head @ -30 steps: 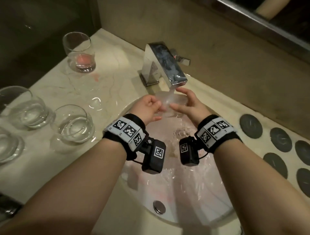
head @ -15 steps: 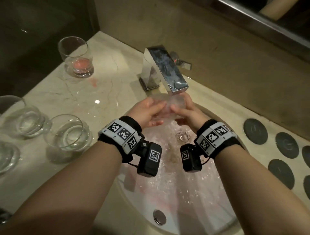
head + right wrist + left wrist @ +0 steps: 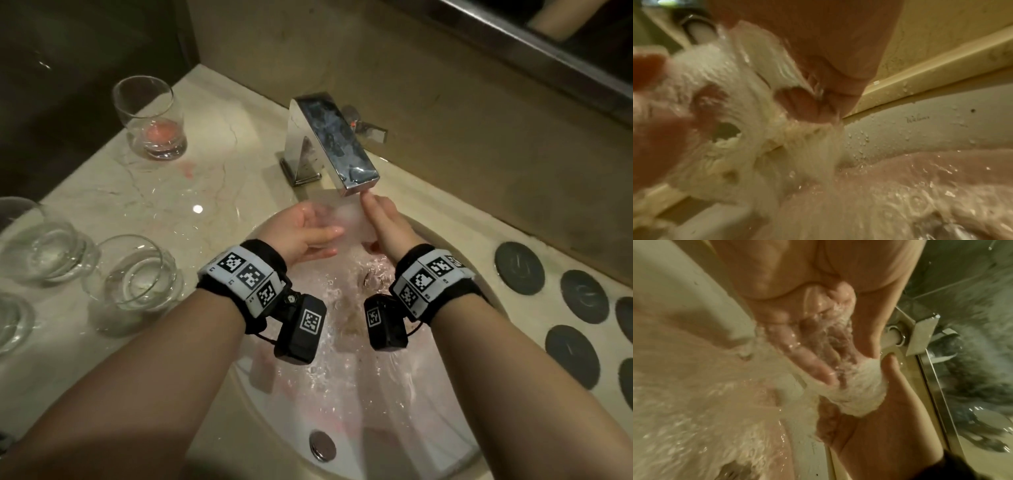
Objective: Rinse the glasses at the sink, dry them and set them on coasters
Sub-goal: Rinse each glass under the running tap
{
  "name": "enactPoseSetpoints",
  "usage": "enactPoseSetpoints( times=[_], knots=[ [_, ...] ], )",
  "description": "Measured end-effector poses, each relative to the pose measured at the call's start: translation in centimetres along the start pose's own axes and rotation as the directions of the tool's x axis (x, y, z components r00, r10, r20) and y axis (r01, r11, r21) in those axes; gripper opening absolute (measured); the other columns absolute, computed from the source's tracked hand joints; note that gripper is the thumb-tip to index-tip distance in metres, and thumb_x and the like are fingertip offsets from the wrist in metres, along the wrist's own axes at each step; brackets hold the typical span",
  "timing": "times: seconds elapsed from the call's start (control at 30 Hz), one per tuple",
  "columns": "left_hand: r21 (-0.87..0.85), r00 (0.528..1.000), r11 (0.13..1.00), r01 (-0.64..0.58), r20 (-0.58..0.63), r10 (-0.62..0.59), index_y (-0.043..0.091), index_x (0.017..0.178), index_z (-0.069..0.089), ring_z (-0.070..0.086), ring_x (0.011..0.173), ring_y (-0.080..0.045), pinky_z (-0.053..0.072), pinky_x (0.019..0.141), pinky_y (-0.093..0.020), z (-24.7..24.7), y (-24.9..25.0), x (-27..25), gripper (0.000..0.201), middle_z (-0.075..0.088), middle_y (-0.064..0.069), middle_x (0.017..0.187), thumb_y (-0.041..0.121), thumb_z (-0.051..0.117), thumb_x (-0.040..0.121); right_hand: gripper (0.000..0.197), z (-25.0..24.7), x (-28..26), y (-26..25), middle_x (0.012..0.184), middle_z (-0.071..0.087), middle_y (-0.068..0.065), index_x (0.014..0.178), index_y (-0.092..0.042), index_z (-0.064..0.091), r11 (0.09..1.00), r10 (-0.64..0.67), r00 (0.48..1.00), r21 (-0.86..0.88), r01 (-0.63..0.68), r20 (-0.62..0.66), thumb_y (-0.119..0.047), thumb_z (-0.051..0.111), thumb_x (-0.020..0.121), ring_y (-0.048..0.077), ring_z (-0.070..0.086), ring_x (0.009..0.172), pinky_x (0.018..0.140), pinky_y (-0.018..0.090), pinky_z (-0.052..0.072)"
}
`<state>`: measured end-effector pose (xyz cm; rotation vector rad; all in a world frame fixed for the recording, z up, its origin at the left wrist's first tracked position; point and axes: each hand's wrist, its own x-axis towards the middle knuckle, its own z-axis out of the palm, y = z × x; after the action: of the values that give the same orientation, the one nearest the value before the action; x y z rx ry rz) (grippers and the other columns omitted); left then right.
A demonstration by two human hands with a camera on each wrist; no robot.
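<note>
A clear glass [image 3: 346, 219] sits under the running faucet [image 3: 332, 144], blurred by frothing water. My right hand [image 3: 385, 228] cups it from the right, thumb and palm curled round it. My left hand [image 3: 308, 234] lies palm-up on its left side with fairly straight fingers [image 3: 813, 363] touching the glass [image 3: 855, 395] in the stream. In the right wrist view the glass [image 3: 719, 105] shows as a foamy ring. A glass with pink residue [image 3: 150, 120] stands at the back left of the counter. Dark round coasters [image 3: 519, 267] lie on the right.
Three clear glasses [image 3: 132, 274] [image 3: 44, 240] [image 3: 10, 322] stand on the wet marble counter to the left. The white sink basin [image 3: 445, 428] runs with pinkish water, with a metal plug [image 3: 322, 445] near its front. A wall rises close behind the faucet.
My left fingers have straightened from a curled grip on the glass. The right hand has kept hold of it under the stream. The head view has shifted slightly.
</note>
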<state>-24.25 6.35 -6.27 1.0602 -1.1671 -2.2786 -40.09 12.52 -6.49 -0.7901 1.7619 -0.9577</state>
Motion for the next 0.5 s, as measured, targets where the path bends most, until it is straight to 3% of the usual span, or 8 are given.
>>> enactPoseSetpoints(
  times=[0.07, 0.13, 0.2, 0.27, 0.37, 0.43, 0.5],
  knots=[
    [0.032, 1.0, 0.999, -0.011, -0.003, 0.011, 0.01, 0.096, 0.054, 0.069, 0.09, -0.016, 0.058, 0.071, -0.022, 0.2, -0.05, 0.11, 0.017, 0.067, -0.009, 0.103, 0.003, 0.063, 0.084, 0.053, -0.1, 0.0, 0.34, 0.116, 0.058, 0.002, 0.131, -0.026, 0.042, 1.0, 0.019, 0.999, 0.009, -0.02, 0.032, -0.061, 0.038, 0.092, 0.019, 0.059, 0.088, 0.069, 0.027, 0.045],
    [-0.015, 0.999, 1.0, -0.009, -0.034, 0.009, 0.007, 0.097, 0.052, 0.07, 0.086, -0.015, 0.057, 0.065, -0.021, 0.37, 0.14, 0.27, 0.016, 0.068, -0.009, 0.101, 0.004, 0.062, 0.085, 0.041, -0.3, -0.28, 0.5, 0.113, 0.057, 0.004, 0.126, -0.036, 0.041, 0.992, 0.011, 0.994, 0.126, -0.026, 0.112, -0.045, 0.056, 0.089, 0.019, 0.056, 0.08, 0.065, 0.025, 0.043],
    [-0.079, 1.0, 0.997, -0.005, -0.026, 0.003, 0.007, 0.104, 0.054, 0.07, 0.09, -0.014, 0.058, 0.066, -0.024, 0.27, 0.34, 0.43, 0.019, 0.069, -0.006, 0.101, 0.007, 0.062, 0.086, 0.047, -0.44, -0.25, 0.75, 0.111, 0.056, 0.007, 0.118, -0.039, 0.042, 0.988, 0.0, 0.993, 0.153, -0.018, 0.12, -0.032, 0.068, 0.08, 0.017, 0.051, 0.075, 0.059, 0.022, 0.041],
    [-0.069, 1.0, 0.998, 0.008, 0.002, -0.008, 0.01, 0.114, 0.057, 0.069, 0.095, -0.016, 0.058, 0.073, -0.028, 0.05, 0.3, 0.43, 0.03, 0.069, -0.005, 0.107, 0.007, 0.064, 0.084, 0.049, -0.23, -0.09, 0.5, 0.105, 0.058, 0.005, 0.117, -0.032, 0.043, 0.998, -0.01, 0.998, 0.065, 0.006, 0.056, -0.048, 0.066, 0.077, 0.016, 0.053, 0.076, 0.059, 0.023, 0.042],
    [0.001, 1.0, 1.0, 0.015, 0.01, -0.015, 0.007, 0.118, 0.053, 0.069, 0.092, -0.019, 0.058, 0.074, -0.026, 0.12, 0.0, 0.42, 0.036, 0.067, -0.011, 0.11, 0.004, 0.064, 0.083, 0.057, -0.03, -0.12, 0.31, 0.109, 0.06, 0.006, 0.126, -0.023, 0.043, 0.999, -0.007, 1.0, -0.033, 0.006, -0.013, -0.065, 0.044, 0.087, 0.019, 0.061, 0.083, 0.071, 0.031, 0.049],
    [-0.02, 1.0, 1.0, 0.004, -0.021, -0.004, 0.001, 0.114, 0.051, 0.069, 0.088, -0.017, 0.058, 0.068, -0.023, 0.31, -0.03, 0.55, 0.032, 0.066, -0.014, 0.108, 0.003, 0.063, 0.085, 0.042, -0.17, -0.3, 0.55, 0.113, 0.058, 0.007, 0.122, -0.033, 0.043, 0.999, -0.026, 0.998, 0.046, 0.024, 0.055, -0.054, 0.052, 0.088, 0.016, 0.059, 0.077, 0.067, 0.028, 0.046],
    [-0.08, 0.999, 0.997, 0.008, -0.034, -0.011, 0.002, 0.112, 0.053, 0.069, 0.091, -0.017, 0.058, 0.068, -0.024, 0.39, 0.2, 0.56, 0.028, 0.067, -0.014, 0.109, 0.005, 0.062, 0.086, 0.046, -0.52, -0.29, 0.82, 0.11, 0.056, 0.007, 0.116, -0.043, 0.043, 0.994, -0.036, 0.993, 0.105, 0.024, 0.11, -0.038, 0.067, 0.077, 0.014, 0.054, 0.071, 0.061, 0.024, 0.043]
  ],
)
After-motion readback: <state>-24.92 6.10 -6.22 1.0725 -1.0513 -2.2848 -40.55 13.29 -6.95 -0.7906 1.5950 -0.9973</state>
